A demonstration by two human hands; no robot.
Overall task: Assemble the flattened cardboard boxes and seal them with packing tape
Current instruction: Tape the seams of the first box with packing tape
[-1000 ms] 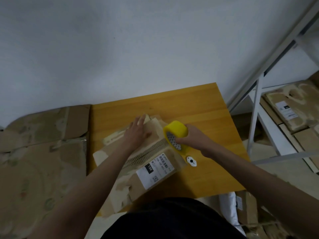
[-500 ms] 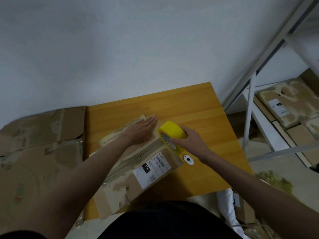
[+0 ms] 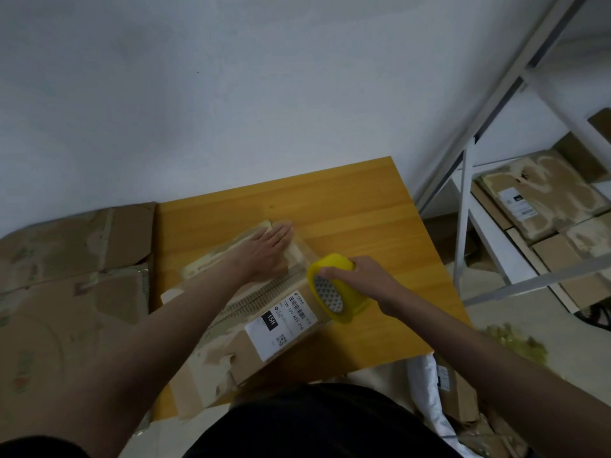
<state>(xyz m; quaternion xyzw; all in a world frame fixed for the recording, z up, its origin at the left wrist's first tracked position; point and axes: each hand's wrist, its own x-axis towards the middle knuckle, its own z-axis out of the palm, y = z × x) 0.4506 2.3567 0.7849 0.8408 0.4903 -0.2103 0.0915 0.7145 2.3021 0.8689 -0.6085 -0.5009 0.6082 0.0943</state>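
Left hand (image 3: 267, 251) lies flat, fingers straight, pressing the far end of the cardboard box (image 3: 251, 312) on the wooden table (image 3: 347, 206), while the right hand (image 3: 367, 279) grips the yellow tape roll (image 3: 337, 289) at the box's right edge. Since a second ago the flat hand has slid further along the seam toward the far end, and the roll has drawn back toward the near-right corner, beside the white shipping label (image 3: 281, 322). That suggests a strip is being pulled along the seam and smoothed down, so sealing looks underway. A small white object seen earlier beside the roll no longer shows.
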